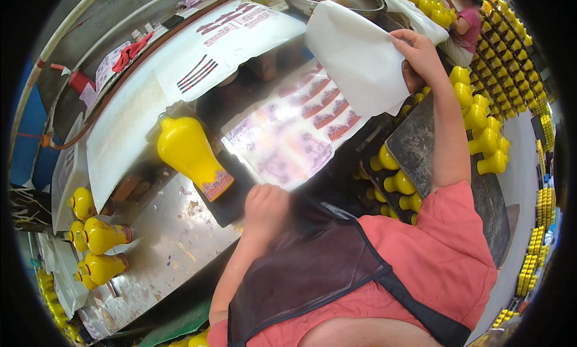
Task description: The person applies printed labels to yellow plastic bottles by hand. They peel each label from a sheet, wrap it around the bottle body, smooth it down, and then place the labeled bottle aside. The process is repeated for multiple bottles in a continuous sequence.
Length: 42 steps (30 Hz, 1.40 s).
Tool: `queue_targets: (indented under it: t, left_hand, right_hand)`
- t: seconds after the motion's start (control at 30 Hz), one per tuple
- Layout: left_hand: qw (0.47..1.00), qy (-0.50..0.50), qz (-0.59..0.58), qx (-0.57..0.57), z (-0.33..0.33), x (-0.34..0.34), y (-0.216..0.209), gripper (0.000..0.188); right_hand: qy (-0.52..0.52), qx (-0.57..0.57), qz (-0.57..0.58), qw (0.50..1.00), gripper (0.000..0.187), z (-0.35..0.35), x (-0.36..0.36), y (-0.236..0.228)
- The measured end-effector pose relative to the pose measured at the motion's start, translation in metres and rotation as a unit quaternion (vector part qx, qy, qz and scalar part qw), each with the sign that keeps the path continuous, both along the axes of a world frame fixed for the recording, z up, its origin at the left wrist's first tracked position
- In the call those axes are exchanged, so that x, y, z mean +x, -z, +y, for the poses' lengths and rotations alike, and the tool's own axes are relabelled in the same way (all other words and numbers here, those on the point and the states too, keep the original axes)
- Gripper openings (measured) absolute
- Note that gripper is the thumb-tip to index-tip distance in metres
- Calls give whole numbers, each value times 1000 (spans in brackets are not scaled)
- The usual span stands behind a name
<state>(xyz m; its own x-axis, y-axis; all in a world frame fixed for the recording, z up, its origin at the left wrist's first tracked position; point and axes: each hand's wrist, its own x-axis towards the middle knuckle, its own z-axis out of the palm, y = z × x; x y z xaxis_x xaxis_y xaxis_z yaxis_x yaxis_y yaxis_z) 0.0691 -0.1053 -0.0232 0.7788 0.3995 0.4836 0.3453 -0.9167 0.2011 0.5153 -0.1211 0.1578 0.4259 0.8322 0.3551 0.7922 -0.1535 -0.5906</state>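
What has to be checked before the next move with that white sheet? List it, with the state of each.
1. Right hand grips the white sheet: ok, the fingers pinch its upper edge and it is lifted.
2. Left hand at the near edge of the printed sheet: ok, closed into a fist there; what it clamps, cannot tell.
3. Printed sheet lies flat on the bench: ok, though glare hides part of it.
4. White sheet fully free of the printed sheet: cannot tell.
5. Yellow vase clear of both hands: ok, on its side to the left of the printed sheet.
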Motion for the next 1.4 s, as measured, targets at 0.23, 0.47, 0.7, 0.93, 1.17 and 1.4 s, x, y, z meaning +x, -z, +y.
queue_targets:
  t: [0.23,0.47,0.7,0.93,1.17,1.4]
  left_hand:
    - [1000,-9,4,-6,0,1,1,17]
    - [999,-29,27,-31,-2,3,-4,14]
    - [999,-35,32,5,0,-1,2,11]
    - [999,-31,38,-9,0,-2,4,10]
    - [999,-32,17,-6,0,0,1,11]
    - [997,-52,53,-4,-4,-1,7,10]
  right_hand:
    - [-24,68,213,974,28,-7,20,-13]
    - [-30,275,297,914,30,-4,77,-46]
    - [46,469,281,836,23,17,205,-82]
    - [130,455,349,809,21,39,287,-54]
    - [-5,117,289,950,22,16,66,33]
    - [-219,-75,-89,969,9,-45,-134,132]
